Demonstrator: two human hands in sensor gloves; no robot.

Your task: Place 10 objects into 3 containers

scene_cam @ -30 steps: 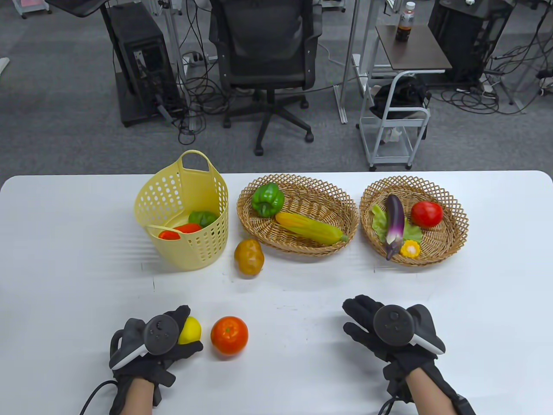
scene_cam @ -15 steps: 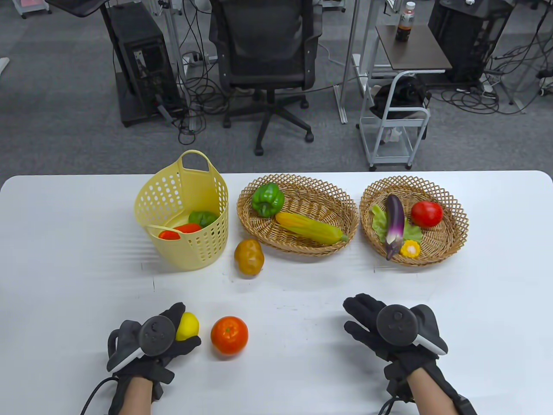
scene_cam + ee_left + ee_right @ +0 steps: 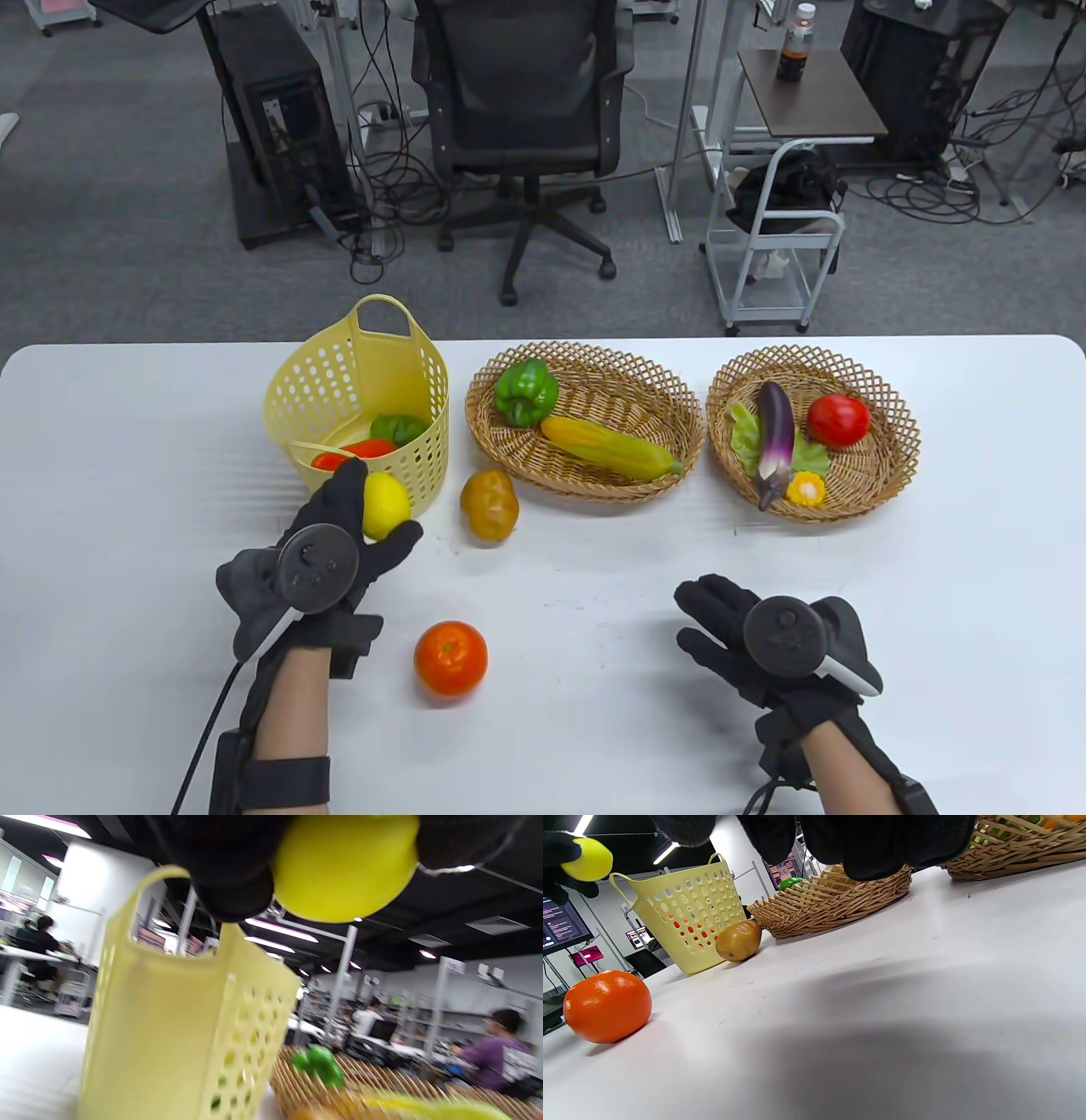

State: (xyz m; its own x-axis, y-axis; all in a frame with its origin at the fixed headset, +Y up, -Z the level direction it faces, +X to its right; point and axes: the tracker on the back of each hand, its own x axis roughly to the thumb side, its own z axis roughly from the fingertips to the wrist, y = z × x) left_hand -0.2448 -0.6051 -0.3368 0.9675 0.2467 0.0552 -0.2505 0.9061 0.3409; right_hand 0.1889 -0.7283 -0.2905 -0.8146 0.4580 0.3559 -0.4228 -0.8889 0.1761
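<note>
Right now my left hand [image 3: 327, 552] grips the lemon [image 3: 385, 505], raised just in front of the yellow plastic basket [image 3: 339, 382] at 11 o'clock. My right hand [image 3: 768, 641] rests at 4 o'clock, fingers loose, holding nothing. Seven items look placed: two in the plastic basket, two in the middle wicker basket [image 3: 653, 399], apparently four in the right wicker basket [image 3: 891, 407]. Left on the table [image 3: 976, 594]: potato [image 3: 489, 504], orange [image 3: 450, 659]. Plastic basket's contents are partly hidden; left wrist view is blurred.
</note>
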